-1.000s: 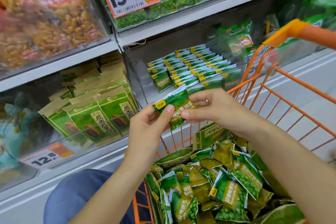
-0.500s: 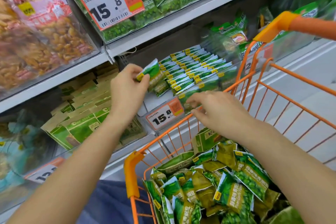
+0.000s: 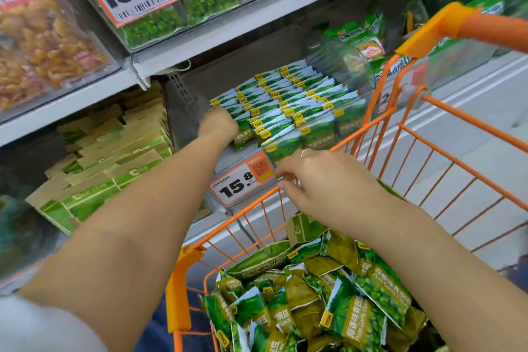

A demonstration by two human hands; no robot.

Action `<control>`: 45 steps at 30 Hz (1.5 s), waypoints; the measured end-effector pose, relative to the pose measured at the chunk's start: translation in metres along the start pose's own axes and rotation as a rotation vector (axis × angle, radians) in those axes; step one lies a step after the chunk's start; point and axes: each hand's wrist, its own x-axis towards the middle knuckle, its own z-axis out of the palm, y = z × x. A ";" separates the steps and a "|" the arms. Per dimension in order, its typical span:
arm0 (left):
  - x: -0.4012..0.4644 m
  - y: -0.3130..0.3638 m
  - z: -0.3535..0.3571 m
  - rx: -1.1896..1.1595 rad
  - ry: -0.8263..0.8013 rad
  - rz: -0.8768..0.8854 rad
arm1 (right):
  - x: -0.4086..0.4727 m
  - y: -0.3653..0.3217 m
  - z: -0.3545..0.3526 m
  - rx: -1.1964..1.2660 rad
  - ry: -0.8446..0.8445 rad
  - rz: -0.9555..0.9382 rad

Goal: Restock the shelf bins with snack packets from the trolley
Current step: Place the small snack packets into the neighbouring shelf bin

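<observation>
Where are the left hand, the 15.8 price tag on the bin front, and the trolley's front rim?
left hand (image 3: 218, 124), head view, back of the hand.
price tag (image 3: 243, 181), head view, its printed face.
trolley (image 3: 245, 207), head view, front rim bar.

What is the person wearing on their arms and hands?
Both forearms are bare, with no gloves and no watch or bracelet showing. The right hand has a thin silvery ring on one finger. The left hand shows no ring from this side. A pale sleeve covers the upper left arm at the picture's bottom corner.
</observation>
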 end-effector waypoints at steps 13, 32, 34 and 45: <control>-0.175 -0.020 -0.060 -0.207 0.262 0.627 | 0.001 -0.013 0.015 0.162 -0.405 -0.051; -0.268 -0.071 0.001 -0.744 -0.145 0.419 | -0.004 -0.010 0.004 0.679 -0.578 0.137; -0.269 -0.068 -0.001 -0.982 -0.222 0.356 | -0.005 -0.012 -0.003 0.779 -0.474 0.129; -0.261 -0.049 -0.023 -1.375 -0.088 0.187 | -0.010 -0.020 0.002 0.822 -0.153 0.016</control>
